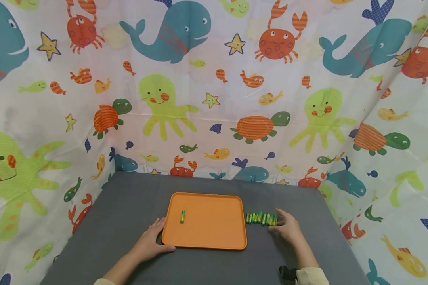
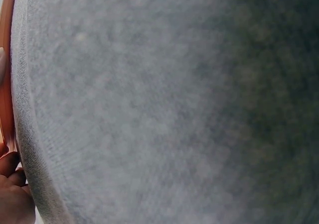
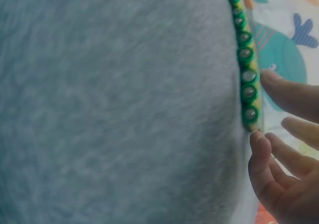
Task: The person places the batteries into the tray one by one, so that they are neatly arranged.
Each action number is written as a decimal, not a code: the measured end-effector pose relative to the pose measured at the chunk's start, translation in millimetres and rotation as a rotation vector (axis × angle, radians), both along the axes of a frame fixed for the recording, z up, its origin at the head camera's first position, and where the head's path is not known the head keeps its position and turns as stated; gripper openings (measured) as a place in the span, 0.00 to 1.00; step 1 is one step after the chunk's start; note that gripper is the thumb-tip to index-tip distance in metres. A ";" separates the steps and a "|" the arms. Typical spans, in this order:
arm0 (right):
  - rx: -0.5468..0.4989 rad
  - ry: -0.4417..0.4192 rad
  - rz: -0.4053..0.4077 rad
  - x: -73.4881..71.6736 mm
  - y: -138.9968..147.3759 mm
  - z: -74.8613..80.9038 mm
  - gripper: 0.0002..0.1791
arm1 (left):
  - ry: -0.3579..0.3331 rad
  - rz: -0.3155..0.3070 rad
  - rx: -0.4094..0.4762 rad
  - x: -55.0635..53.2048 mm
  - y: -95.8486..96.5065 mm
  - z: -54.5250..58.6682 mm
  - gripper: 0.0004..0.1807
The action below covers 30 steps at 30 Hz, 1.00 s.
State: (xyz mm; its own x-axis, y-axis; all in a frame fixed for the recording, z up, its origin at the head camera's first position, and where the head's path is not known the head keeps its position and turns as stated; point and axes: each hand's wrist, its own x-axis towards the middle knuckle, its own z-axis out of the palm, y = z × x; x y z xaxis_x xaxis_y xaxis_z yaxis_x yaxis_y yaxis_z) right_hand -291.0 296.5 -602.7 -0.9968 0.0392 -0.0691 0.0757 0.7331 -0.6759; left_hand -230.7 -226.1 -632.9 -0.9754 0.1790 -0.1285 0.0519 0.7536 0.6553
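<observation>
Batteries point(image 1: 261, 218) are lined up beside the tray point(image 1: 214, 221)'s right edge, outermost ones flanked by the right hand point(image 1: 289, 227), fingers parted, while the tray, one battery point(image 1: 182, 216) near its left edge, is seemingly steadied by the outstretched left hand point(image 1: 151, 240).

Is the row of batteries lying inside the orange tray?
No, the row of batteries lies on the grey table beside the orange tray, which holds one battery.
</observation>
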 end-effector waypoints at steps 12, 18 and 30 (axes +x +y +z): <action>0.065 0.024 0.045 -7.4 4.1 -10.8 0.38 | 0.013 -0.013 0.029 -4.0 -1.7 3.2 0.66; 0.070 0.014 0.014 -7.8 4.6 -10.4 0.34 | 0.000 -0.015 0.039 -5.6 -2.3 5.6 0.66; 0.051 0.014 -0.049 4.3 8.5 -9.2 0.33 | -0.007 -0.014 0.024 -4.8 -2.0 7.2 0.65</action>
